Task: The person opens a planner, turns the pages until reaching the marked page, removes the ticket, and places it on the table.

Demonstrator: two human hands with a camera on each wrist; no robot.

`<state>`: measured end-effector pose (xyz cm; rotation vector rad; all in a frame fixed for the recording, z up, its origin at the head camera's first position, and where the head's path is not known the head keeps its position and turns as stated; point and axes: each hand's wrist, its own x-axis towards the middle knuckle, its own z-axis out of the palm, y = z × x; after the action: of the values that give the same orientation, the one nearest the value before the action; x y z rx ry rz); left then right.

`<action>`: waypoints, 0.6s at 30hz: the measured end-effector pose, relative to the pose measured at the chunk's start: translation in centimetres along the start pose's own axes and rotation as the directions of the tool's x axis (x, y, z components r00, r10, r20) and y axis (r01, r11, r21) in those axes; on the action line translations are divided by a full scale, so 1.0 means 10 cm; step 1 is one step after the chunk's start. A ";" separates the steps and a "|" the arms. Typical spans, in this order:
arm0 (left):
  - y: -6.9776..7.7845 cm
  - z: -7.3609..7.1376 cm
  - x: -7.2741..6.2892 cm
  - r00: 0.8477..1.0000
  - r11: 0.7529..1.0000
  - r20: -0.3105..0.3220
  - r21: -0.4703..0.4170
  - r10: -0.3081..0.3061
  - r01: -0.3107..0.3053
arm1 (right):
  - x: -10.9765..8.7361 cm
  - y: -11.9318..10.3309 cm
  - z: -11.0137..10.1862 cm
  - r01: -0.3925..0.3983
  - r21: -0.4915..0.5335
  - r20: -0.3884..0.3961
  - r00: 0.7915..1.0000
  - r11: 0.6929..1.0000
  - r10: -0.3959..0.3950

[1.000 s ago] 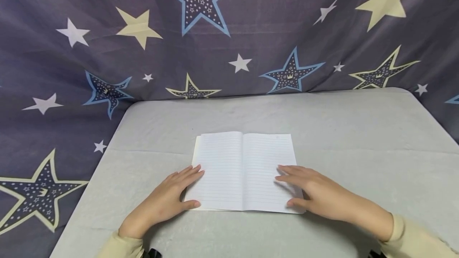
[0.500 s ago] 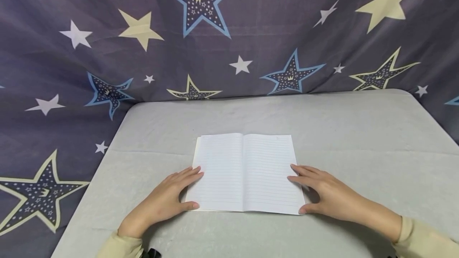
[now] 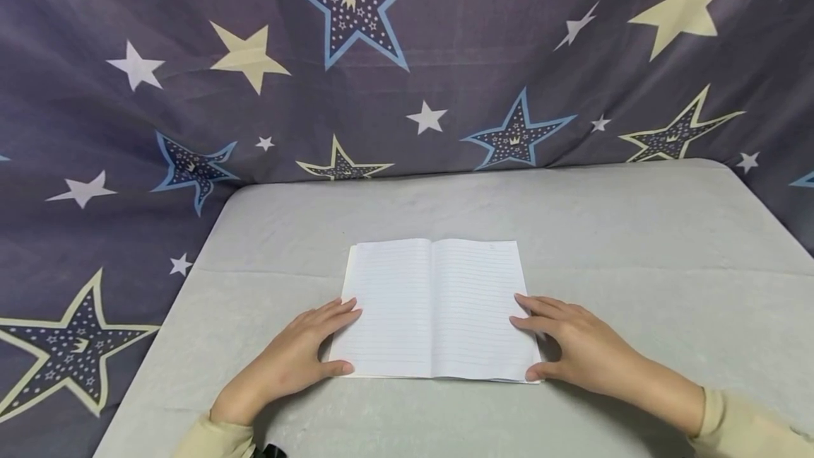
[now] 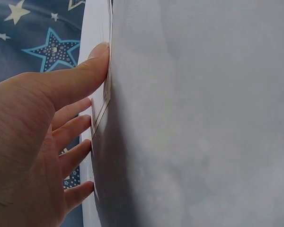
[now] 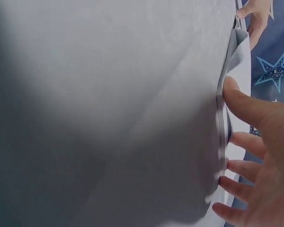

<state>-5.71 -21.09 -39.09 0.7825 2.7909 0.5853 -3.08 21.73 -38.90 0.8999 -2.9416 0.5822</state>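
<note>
An open notebook with blank ruled pages lies flat in the middle of the grey-covered table. My left hand rests at its left side, fingers extended over the left page edge and the thumb on the lower left corner. On the other side, my right hand touches the right page's outer edge with its fingertips, its thumb at the lower right corner. In the right wrist view, a page bows up slightly near the right thumb. Neither hand's fingers are curled round the notebook.
The table has a soft grey cover and rounded far corners. A dark curtain printed with stars hangs behind it and along its left side. Light sleeves cover both forearms.
My right hand has moved right, from over the right page to its outer edge, its thumb now at the lower corner. The left hand has stayed in place.
</note>
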 end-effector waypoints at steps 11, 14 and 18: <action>0.00 0.01 0.00 1.000 1.000 -0.002 -0.002 -0.001 0.001 | 0.04 -0.03 0.00 -0.023 -0.011 0.008 1.000 1.000 0.023; 0.00 0.01 0.00 1.000 1.000 -0.003 -0.002 0.001 -0.001 | 0.04 -0.04 0.01 -0.026 -0.027 0.000 1.000 0.999 0.026; 0.00 0.00 -0.01 1.000 1.000 -0.006 -0.002 0.005 -0.005 | 0.05 -0.08 0.03 -0.022 -0.061 -0.037 0.999 0.998 0.019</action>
<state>-5.64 -21.18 -39.13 0.7896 2.7939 0.5919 -3.06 20.73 -38.87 0.8452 -2.9217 0.5009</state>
